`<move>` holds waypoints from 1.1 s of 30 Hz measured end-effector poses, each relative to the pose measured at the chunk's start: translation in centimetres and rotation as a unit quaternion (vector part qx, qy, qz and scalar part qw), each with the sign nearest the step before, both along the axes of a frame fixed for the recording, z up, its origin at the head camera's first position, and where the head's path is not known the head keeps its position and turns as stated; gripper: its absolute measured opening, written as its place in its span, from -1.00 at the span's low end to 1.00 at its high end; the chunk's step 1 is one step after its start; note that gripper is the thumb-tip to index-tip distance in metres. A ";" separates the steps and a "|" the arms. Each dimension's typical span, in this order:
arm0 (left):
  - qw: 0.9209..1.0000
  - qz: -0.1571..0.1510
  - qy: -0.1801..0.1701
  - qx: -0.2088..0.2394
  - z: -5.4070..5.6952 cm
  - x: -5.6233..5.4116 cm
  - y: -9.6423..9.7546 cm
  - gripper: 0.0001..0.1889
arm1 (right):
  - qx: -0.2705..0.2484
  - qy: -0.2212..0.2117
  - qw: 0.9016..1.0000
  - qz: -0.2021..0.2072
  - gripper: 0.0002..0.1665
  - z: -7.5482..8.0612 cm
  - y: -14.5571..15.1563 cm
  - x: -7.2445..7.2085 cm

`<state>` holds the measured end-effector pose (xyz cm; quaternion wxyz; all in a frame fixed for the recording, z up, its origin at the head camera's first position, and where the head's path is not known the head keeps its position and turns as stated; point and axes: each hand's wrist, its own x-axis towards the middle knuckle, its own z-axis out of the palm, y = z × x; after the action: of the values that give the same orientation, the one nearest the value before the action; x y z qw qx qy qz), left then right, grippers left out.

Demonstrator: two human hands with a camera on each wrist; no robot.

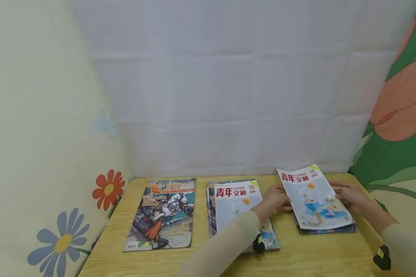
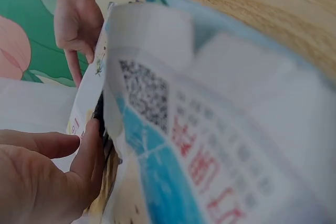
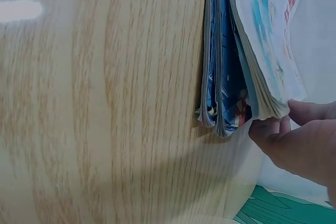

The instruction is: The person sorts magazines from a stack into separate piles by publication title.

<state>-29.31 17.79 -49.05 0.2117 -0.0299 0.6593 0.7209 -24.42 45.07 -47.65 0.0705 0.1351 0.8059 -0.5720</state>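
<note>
At the right of the table, a white magazine (image 1: pixel 313 198) with red title characters and a beach picture tops a small stack, its upper part raised off the darker magazines (image 1: pixel 327 231) below. My left hand (image 1: pixel 275 198) pinches its left edge; the left wrist view shows thumb (image 2: pixel 65 145) and fingers at that edge. On the opposite edge, my right hand (image 1: pixel 353 196) grips it, thumb above and fingers beneath the pages in the right wrist view. A second white magazine (image 1: pixel 228 207) of the same design lies on the middle stack, partly hidden behind my left forearm.
A comic-style magazine (image 1: pixel 164 215) lies on the left of the wooden table (image 1: pixel 308 257). A white cloth (image 1: pixel 228 96) hangs behind the table, and printed flower panels (image 1: pixel 66 154) stand at both sides.
</note>
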 end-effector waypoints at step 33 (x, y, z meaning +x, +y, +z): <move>0.951 -0.098 0.251 -0.152 3.4 2.6 -9.9 -0.69 | -0.046 0.076 0.991 0.101 -0.34 4.9 -8.3 2.1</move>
<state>-26.71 7.92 -45.61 0.1016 0.1851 0.7924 0.5722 -22.33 36.81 -42.75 0.0721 0.0060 0.7913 -0.6071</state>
